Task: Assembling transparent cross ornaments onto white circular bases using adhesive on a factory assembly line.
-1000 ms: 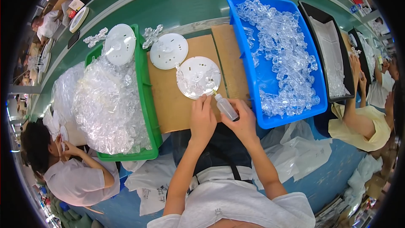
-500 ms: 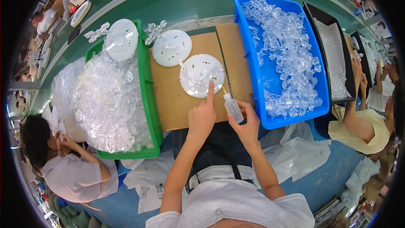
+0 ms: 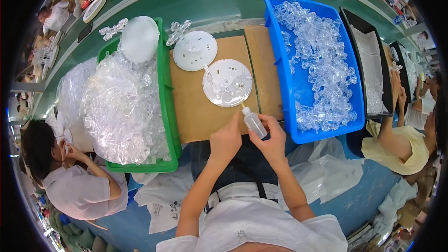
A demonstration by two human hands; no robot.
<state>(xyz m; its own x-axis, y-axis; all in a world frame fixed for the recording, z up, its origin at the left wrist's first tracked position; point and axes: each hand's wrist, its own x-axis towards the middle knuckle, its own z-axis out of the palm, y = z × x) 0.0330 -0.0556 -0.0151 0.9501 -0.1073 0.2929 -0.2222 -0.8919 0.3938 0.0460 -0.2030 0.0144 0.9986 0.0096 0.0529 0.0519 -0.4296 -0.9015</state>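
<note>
In my right hand [image 3: 270, 141] is a small translucent squeeze bottle [image 3: 255, 124] with a yellow nozzle, tilted up and left. The nozzle tip is at the lower right rim of a round white plate [image 3: 227, 95]. Clear plastic pieces lie on this plate, which has small slots and holes. My left hand [image 3: 225, 142] is just left of the bottle, below the plate. Its index finger is stretched out toward the bottle's neck, the other fingers are curled, and I see nothing held in it.
Another white plate [image 3: 196, 53] lies behind, beside a clear branched piece [image 3: 178, 32]. A third plate [image 3: 140, 42] rests over the green bin [image 3: 169, 112], filled with bagged clear parts. To the right are a blue bin [image 3: 303, 84] of clear parts and a black tray [image 3: 368, 65]. Co-workers sit on both sides.
My left index finger has drawn back from the plate toward me. The bottle has shifted slightly left, its nozzle now at the rim. The plate over the green bin now looks plain white.
</note>
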